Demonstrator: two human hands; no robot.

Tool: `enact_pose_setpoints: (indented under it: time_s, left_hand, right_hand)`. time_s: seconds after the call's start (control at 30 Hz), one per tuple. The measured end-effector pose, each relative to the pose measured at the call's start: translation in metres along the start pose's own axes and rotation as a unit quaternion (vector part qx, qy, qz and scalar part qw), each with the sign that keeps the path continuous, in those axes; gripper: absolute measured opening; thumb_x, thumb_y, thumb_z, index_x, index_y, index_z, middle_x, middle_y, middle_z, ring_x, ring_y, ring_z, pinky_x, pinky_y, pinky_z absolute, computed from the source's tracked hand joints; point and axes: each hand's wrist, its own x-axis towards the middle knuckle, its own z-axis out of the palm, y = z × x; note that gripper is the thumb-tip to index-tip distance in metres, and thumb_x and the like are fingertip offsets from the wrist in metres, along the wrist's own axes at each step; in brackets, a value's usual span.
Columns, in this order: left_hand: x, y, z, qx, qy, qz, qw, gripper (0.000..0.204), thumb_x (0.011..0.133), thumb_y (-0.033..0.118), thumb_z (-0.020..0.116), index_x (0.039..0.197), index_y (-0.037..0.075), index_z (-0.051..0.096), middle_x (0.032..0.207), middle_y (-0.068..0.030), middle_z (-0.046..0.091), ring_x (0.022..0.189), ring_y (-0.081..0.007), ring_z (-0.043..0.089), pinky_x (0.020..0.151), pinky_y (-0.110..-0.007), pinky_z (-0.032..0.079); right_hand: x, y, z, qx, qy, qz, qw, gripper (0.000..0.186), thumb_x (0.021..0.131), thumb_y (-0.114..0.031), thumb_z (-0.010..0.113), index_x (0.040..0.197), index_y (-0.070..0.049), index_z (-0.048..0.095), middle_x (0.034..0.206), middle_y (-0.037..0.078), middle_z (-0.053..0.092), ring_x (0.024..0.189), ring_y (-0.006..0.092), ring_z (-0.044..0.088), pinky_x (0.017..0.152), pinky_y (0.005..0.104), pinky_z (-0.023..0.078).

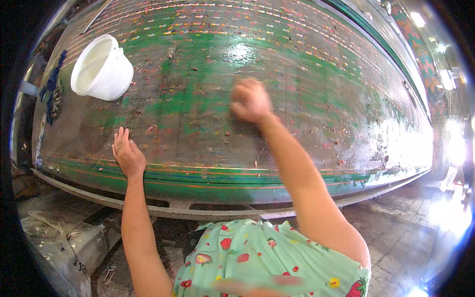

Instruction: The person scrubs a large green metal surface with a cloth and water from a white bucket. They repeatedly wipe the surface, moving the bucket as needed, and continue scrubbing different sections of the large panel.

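A long, wet surface (178, 116), green with dark grey-brown smears and many coloured specks, stretches before me like a printing table or belt. Near its front edge, my left hand (129, 154) rests palm down, fingers stretched out, holding nothing. Further in and to the right, my right hand (251, 100) is curled into a fist low over the surface, blurred by motion. Whatever it grips, if anything, is hidden under the fingers. A white plastic bucket (110, 74) stands on the surface beyond my left hand, and its contents do not show clearly.
Dark blue cloth (53, 91) lies at the surface's left edge. A metal rail (183, 213) runs along the front, close to my body. Clear plastic sheeting (62, 247) covers something at lower left. Rows of coloured marks cross the far part, and glare whitens the right end.
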Motion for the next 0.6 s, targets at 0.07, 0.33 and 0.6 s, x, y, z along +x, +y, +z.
enact_pose_setpoints:
  time_s: [0.07, 0.33, 0.6]
  left_hand:
    - [0.000, 0.006, -0.001, 0.013, -0.008, -0.012, 1.000, 0.046, 0.120, 0.016, 0.052, 0.166, 0.012, 0.061, 0.182, -0.0067, 0.051, 0.172, -0.0326, 0.040, 0.143, -0.058, 0.027]
    - [0.002, 0.011, -0.006, 0.002, 0.001, -0.025, 1.000, 0.045, 0.115, 0.012, 0.055, 0.159, 0.010, 0.067, 0.178, -0.0108, 0.056, 0.170, -0.0354, 0.043, 0.142, -0.058, 0.028]
    - [0.006, -0.031, 0.021, -0.141, 0.099, -0.004, 0.985, 0.042, 0.109, 0.006, 0.058, 0.146, 0.006, 0.077, 0.163, -0.0162, 0.070, 0.159, -0.0409, 0.057, 0.136, -0.055, 0.039]
  right_hand:
    - [-0.048, 0.048, -0.048, -0.093, 0.094, 0.040, 0.990, 0.011, 0.078, -0.016, 0.077, 0.088, -0.015, 0.072, 0.102, 0.011, 0.074, 0.110, 0.0402, 0.070, 0.101, 0.0554, 0.054]
    - [0.000, 0.013, 0.001, -0.157, 0.124, 0.192, 0.961, 0.010, 0.078, -0.017, 0.079, 0.087, -0.013, 0.074, 0.102, 0.012, 0.075, 0.108, 0.0393, 0.070, 0.094, 0.0573, 0.055]
    - [0.070, -0.261, 0.182, 0.069, -0.159, -0.124, 0.977, 0.031, 0.093, -0.035, 0.079, 0.112, -0.011, 0.083, 0.118, 0.015, 0.080, 0.128, 0.0373, 0.071, 0.113, 0.0557, 0.055]
